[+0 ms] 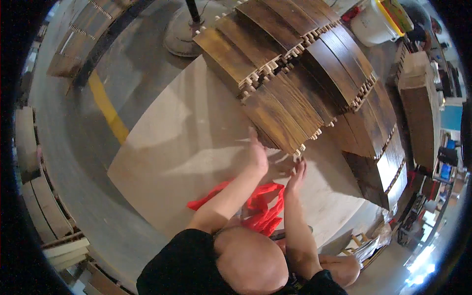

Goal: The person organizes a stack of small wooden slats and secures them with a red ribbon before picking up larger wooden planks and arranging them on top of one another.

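Observation:
Brown-stained wooden boards with pale dowel pegs at their ends lie stacked in rows on a large pale sheet [167,123]. The nearest stack [278,115] sits between my hands. My left hand [258,156] lies along its left side with fingers stretched out. At the near, pegged end is my right hand [297,175], its fingers extended upright beside the pegs; whether they touch is hard to tell. Neither hand visibly grips anything. A crumpled red plastic bag [265,211] lies below the hands, partly hidden by my left forearm.
More board stacks [339,64] rise behind and to the right. A white bucket [376,22] stands far right, near a long cardboard box [418,103]. A round metal stand base [183,37] is at the back. Boards pile up [46,206] along the left, beyond a yellow floor stripe [108,108].

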`<state>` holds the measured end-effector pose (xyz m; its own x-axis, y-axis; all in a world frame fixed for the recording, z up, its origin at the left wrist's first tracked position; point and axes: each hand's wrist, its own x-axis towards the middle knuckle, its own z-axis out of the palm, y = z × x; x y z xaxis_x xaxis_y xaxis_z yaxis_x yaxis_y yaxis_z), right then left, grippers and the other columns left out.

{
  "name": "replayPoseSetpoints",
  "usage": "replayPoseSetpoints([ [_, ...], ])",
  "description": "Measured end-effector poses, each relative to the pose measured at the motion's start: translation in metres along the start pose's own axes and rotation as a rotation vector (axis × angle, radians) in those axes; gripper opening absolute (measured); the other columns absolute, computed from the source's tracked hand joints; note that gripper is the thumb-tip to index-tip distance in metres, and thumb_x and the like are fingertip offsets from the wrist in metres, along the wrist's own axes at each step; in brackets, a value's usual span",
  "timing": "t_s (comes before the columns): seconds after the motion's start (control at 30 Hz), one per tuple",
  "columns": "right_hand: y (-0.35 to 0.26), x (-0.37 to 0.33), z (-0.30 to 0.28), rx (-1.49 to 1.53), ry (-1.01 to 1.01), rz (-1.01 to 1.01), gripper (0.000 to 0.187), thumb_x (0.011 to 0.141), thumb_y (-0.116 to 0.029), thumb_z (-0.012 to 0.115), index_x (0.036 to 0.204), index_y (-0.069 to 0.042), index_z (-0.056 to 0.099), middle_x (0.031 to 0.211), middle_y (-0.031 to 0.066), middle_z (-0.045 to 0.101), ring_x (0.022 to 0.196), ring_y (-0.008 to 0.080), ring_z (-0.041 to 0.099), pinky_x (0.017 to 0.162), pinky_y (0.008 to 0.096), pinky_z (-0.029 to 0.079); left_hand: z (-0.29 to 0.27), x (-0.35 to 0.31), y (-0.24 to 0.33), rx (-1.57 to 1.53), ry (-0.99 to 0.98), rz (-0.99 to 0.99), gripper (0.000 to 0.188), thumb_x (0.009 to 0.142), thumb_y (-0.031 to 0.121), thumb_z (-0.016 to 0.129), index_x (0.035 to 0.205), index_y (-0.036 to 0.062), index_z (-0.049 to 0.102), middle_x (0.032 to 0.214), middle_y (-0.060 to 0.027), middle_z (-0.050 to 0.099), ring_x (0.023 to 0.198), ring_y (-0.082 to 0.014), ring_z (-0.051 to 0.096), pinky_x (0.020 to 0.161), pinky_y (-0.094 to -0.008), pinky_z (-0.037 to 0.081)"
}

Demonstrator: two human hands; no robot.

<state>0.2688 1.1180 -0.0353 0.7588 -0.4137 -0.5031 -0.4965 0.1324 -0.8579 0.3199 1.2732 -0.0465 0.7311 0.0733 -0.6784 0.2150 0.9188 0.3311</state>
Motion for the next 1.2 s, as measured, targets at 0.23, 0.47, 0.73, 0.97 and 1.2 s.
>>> replayPoseSetpoints([
  [0.23,0.052,-0.106,-0.032,-0.68,-0.442,-0.399,0.043,0.09,-0.019,0.068,0.128,-0.004,0.056,0.115,0.0139,0.057,0.102,0.0241,0.058,0.091,0.0363,0.048,0.033,0.023,-0.027,-0.012,0.011,0.232,0.084,0.1,0.063,0.031,0.158,0.0106,0.0,0.164,-0.0063,0.007,0.15,-0.0209,0.009,0.121,-0.036,0.008],
  [0.47,0.041,-0.147,-0.016,-0.78,-0.588,-0.16,0.044,0.086,-0.023,0.071,0.125,-0.004,0.061,0.112,0.0187,0.066,0.099,0.0312,0.065,0.087,0.04,0.053,0.099,-0.035,0.048,0.29,-0.023,0.5,0.086,0.099,0.065,0.033,0.158,0.0094,0.003,0.163,-0.0085,0.013,0.148,-0.0248,0.016,0.12,-0.0386,0.015],
  [0.73,-0.003,-0.122,-0.027,-0.739,-0.312,0.033,0.036,0.088,-0.017,0.064,0.122,-0.005,0.064,0.11,0.0213,0.068,0.097,0.0331,0.068,0.085,0.0396,0.054,0.078,-0.024,0.07,0.234,-0.053,0.419,0.084,0.1,0.062,0.035,0.158,0.0103,0.002,0.162,-0.0112,0.013,0.148,-0.027,0.016,0.12,-0.0412,0.014],
  [0.97,-0.011,-0.092,-0.043,-0.058,0.044,0.077,0.017,0.089,-0.009,0.055,0.103,-0.002,0.061,0.078,0.0003,0.058,0.066,0.0125,0.057,0.06,0.0259,0.048,-0.003,-0.094,0.048,1.249,-0.524,0.162,0.067,0.098,0.024,0.055,0.151,-0.0037,0.025,0.154,-0.0165,0.035,0.145,-0.0265,0.029,0.117,-0.0374,0.025],
  [1.2,-0.101,-0.088,-0.013,1.07,-0.074,0.35,0.017,0.085,-0.023,0.051,0.097,-0.012,0.056,0.084,0.003,0.06,0.075,0.0208,0.058,0.068,0.0344,0.049,-0.044,-0.145,-0.008,1.361,-0.68,-0.597,0.062,0.089,0.022,0.073,0.14,0.0013,0.045,0.132,-0.0122,0.057,0.122,-0.0228,0.055,0.101,-0.0375,0.047],
])
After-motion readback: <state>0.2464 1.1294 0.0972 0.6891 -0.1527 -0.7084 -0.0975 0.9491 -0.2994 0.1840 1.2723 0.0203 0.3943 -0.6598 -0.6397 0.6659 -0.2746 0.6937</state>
